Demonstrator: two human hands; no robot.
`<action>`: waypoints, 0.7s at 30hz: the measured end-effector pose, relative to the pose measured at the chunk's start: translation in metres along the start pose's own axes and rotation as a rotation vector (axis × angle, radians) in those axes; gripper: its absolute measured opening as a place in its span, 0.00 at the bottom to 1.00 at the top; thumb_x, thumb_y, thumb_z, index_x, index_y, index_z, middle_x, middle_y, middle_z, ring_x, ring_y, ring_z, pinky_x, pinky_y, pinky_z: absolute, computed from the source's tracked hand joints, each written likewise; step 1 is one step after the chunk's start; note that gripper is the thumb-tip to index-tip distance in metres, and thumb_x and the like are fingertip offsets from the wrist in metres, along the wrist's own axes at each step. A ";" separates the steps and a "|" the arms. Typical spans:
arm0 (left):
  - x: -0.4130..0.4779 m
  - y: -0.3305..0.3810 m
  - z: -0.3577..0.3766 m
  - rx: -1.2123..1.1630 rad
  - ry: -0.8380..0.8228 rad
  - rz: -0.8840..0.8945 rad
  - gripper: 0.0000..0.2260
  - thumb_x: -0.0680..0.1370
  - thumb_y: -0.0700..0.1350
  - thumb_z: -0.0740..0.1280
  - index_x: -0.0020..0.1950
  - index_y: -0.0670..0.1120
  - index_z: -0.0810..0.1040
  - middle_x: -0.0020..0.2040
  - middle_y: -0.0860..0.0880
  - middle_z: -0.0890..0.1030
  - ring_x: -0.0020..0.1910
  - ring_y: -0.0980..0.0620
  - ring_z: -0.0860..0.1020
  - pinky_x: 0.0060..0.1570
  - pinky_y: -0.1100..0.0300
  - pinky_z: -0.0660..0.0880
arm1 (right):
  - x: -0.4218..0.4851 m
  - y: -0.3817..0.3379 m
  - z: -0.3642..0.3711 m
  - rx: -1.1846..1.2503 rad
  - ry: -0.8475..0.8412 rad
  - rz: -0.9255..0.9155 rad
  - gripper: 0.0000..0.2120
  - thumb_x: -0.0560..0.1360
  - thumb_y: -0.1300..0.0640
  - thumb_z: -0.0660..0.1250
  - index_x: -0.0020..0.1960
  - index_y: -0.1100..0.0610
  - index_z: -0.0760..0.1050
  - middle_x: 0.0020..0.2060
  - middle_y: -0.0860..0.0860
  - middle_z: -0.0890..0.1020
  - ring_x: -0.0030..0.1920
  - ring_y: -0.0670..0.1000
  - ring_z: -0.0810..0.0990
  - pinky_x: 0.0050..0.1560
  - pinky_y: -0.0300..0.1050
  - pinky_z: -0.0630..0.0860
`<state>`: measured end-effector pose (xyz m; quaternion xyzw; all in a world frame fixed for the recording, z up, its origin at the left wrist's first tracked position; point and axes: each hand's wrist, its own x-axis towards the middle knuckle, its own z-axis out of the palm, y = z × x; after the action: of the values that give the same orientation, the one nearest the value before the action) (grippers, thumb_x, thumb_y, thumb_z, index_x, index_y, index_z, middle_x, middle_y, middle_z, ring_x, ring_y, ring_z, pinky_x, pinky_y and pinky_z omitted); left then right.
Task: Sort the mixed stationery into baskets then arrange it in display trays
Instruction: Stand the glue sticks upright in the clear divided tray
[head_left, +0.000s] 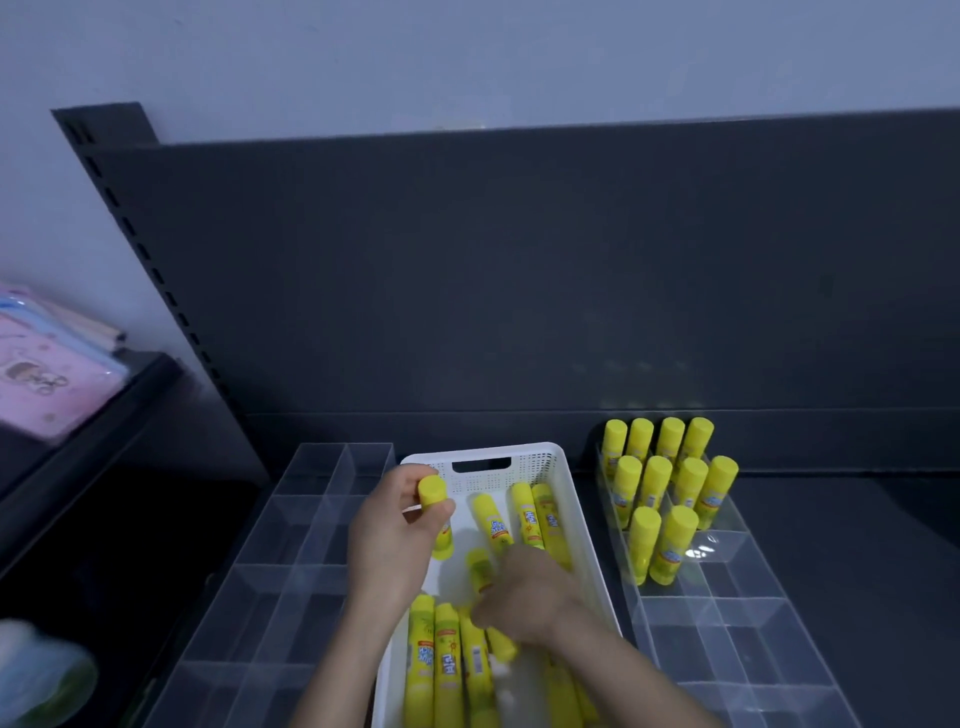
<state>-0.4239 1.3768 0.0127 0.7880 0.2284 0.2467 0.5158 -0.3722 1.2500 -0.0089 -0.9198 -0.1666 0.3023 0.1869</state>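
1. Lying loose in the white basket (550, 460) are yellow glue sticks (447, 670): plain yellow tubes with rounded caps and printed labels, some with blue lettering
2. Several lie side by side at the near end of the basket, and others lie along its far right wall
3. The basket has a perforated far wall with a slot handle, and it sits on a dark shelf (857, 519) between two clear trays
4. Ten upright sticks (655, 483) stand caps up in the far compartments of the right tray (737, 623), packed close in rows
5. The left tray (291, 571) sits just beside the basket, split into compartments by clear dividers
6. The left hand (389, 540) is over the basket's far left corner, thumb and fingers curled round one held stick (432, 493) with its cap pointing up and its lower end showing below the thumb
7. The right hand (524, 597) reaches in from the near right, back upward, with its fingers bent down among the sticks in the middle of the basket; it is blurred, so I cannot tell whether it pinches one
8. Pink packets (47, 379) lie on a neighbouring shelf at the far left
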 end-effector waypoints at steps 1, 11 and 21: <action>0.000 0.002 0.000 -0.006 -0.003 0.006 0.14 0.71 0.36 0.73 0.42 0.55 0.76 0.39 0.56 0.82 0.41 0.65 0.79 0.36 0.76 0.70 | -0.001 0.002 -0.004 0.085 -0.012 0.021 0.09 0.65 0.54 0.66 0.31 0.55 0.68 0.27 0.46 0.72 0.30 0.47 0.74 0.28 0.36 0.67; -0.009 0.053 0.033 -0.196 -0.045 0.125 0.13 0.70 0.40 0.74 0.43 0.58 0.78 0.42 0.60 0.82 0.42 0.62 0.80 0.41 0.70 0.73 | -0.056 0.051 -0.067 0.747 0.406 -0.133 0.03 0.71 0.59 0.69 0.39 0.55 0.78 0.24 0.46 0.75 0.23 0.43 0.72 0.25 0.36 0.69; -0.044 0.126 0.121 -0.221 -0.379 0.235 0.14 0.68 0.35 0.74 0.45 0.53 0.79 0.41 0.55 0.83 0.43 0.56 0.82 0.44 0.62 0.78 | -0.094 0.146 -0.145 0.849 0.820 -0.263 0.11 0.67 0.63 0.75 0.43 0.50 0.78 0.36 0.46 0.83 0.38 0.46 0.82 0.37 0.35 0.77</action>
<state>-0.3687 1.2190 0.0811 0.7801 0.0063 0.1764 0.6002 -0.3256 1.0475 0.0811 -0.7780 -0.0581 -0.0624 0.6224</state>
